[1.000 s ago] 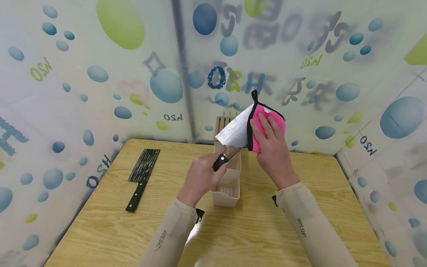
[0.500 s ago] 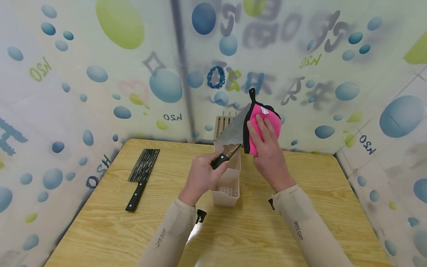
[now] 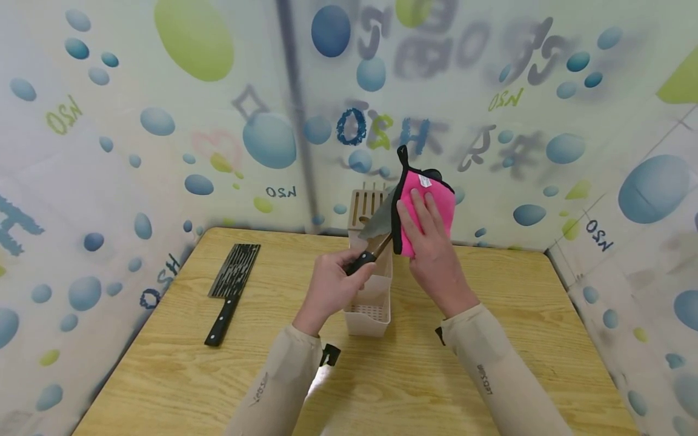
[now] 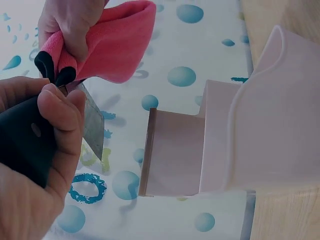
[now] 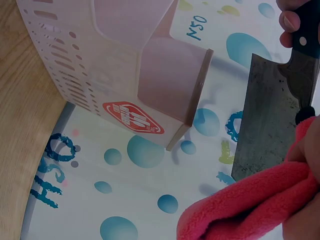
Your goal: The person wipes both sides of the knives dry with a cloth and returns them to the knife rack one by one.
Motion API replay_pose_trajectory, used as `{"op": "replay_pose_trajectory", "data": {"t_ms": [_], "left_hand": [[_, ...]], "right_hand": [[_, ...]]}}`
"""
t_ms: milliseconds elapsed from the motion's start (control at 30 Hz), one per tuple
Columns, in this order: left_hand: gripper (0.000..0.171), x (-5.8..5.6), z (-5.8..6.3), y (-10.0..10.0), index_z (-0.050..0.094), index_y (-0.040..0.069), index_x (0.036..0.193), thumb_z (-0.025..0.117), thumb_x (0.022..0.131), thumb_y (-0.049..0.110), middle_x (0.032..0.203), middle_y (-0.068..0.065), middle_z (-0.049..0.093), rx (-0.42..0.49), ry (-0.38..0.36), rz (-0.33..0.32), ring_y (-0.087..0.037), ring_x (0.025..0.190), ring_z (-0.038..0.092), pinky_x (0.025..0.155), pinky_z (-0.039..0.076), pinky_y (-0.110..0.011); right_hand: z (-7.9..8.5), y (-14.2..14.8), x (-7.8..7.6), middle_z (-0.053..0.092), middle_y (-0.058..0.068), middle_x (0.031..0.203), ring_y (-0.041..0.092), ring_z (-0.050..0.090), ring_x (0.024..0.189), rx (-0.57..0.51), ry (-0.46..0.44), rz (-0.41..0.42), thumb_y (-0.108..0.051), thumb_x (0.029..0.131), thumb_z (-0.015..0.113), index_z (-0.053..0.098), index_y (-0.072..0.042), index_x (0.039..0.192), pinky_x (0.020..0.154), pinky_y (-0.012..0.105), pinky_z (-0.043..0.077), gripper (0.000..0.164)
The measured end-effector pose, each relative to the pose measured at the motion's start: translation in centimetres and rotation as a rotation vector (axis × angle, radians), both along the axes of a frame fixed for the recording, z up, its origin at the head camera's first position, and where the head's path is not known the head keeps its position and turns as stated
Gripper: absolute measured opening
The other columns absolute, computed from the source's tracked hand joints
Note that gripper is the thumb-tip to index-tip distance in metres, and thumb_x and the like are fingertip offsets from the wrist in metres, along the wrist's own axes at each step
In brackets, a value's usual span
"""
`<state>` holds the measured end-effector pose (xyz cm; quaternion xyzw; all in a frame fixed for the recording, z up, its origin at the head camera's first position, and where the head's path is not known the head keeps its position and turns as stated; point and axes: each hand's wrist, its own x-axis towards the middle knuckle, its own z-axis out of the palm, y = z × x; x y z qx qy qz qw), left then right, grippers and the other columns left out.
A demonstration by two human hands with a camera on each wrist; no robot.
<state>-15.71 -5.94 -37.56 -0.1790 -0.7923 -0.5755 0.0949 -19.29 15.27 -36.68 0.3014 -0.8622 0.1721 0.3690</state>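
By its black riveted handle, a cleaver (image 3: 378, 219) is gripped in my left hand (image 3: 329, 289), its blade pointing up and to the right. My right hand (image 3: 436, 266) holds a folded pink cloth (image 3: 444, 209) with black edging and a hanging loop, pinched over the blade's spine. The cloth hides part of the blade in the head view. In the right wrist view, the blade (image 5: 262, 115) shows its broad grey, speckled face, and the cloth (image 5: 240, 205) folds against its back edge. The left wrist view shows my left fingers (image 4: 65, 120) curled round the handle.
A pale pink knife and utensil holder (image 3: 368, 327) with a slotted top stands behind and below the hands. A second cleaver (image 3: 234, 272), dark with light streaks, lies on the wooden table (image 3: 163, 375) at left. A patterned backdrop (image 3: 262, 72) surrounds the table.
My right hand and the cloth have moved slightly left along the cleaver. The blade has turned, so less of its face shows and it looks darker. The left hand stays nearly in place.
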Motion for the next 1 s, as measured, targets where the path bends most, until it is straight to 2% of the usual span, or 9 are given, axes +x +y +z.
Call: {"op": "replay_pose_trajectory", "data": {"t_ms": [133,433,767,833,1000], "left_hand": [[0.015,0.1,0.1,0.2,0.077,-0.001,0.103,0.074,0.094,0.011,0.074,-0.008,0.071,0.021,-0.045,-0.003,-0.011,0.056,0.063,0.051,0.052,-0.026],[0.014,-0.1,0.1,0.4,0.076,0.001,0.099,0.072,0.097,0.014,0.069,-0.014,0.067,0.042,-0.075,-0.007,-0.013,0.054,0.060,0.047,0.045,-0.024],[0.013,-0.1,0.0,0.6,0.076,0.002,0.098,0.071,0.097,0.013,0.065,-0.009,0.065,0.048,-0.083,0.004,-0.013,0.052,0.058,0.046,0.043,-0.024],[0.012,-0.1,0.0,0.6,0.076,0.002,0.096,0.071,0.097,0.013,0.064,-0.005,0.064,0.046,-0.082,0.007,-0.014,0.053,0.058,0.046,0.043,-0.024],[0.012,-0.1,0.1,0.7,0.076,0.002,0.095,0.071,0.096,0.013,0.066,-0.007,0.066,0.023,-0.063,0.007,-0.013,0.054,0.060,0.047,0.044,-0.024]], "right_hand": [[-0.1,-0.2,0.2,0.032,0.024,0.163,0.045,0.025,0.153,-0.012,-0.002,0.004,0.023,0.083,0.057,0.043,-0.001,0.154,0.108,0.056,0.045,0.076],[-0.2,-0.5,0.9,0.035,0.022,0.163,0.044,0.027,0.153,-0.010,-0.001,0.013,0.024,0.084,0.055,0.048,-0.002,0.152,0.109,0.054,0.045,0.073],[-0.6,-0.7,1.8,0.038,0.019,0.162,0.041,0.027,0.153,0.006,-0.034,0.026,0.021,0.081,0.066,0.050,-0.003,0.151,0.108,0.050,0.047,0.076],[-0.6,-0.7,1.9,0.038,0.020,0.162,0.042,0.028,0.153,0.005,-0.032,0.028,0.021,0.081,0.066,0.050,-0.003,0.151,0.107,0.050,0.047,0.075],[-0.3,-0.5,1.7,0.037,0.021,0.162,0.043,0.027,0.153,-0.001,-0.028,0.032,0.024,0.081,0.062,0.049,-0.002,0.151,0.105,0.050,0.049,0.076]]}}
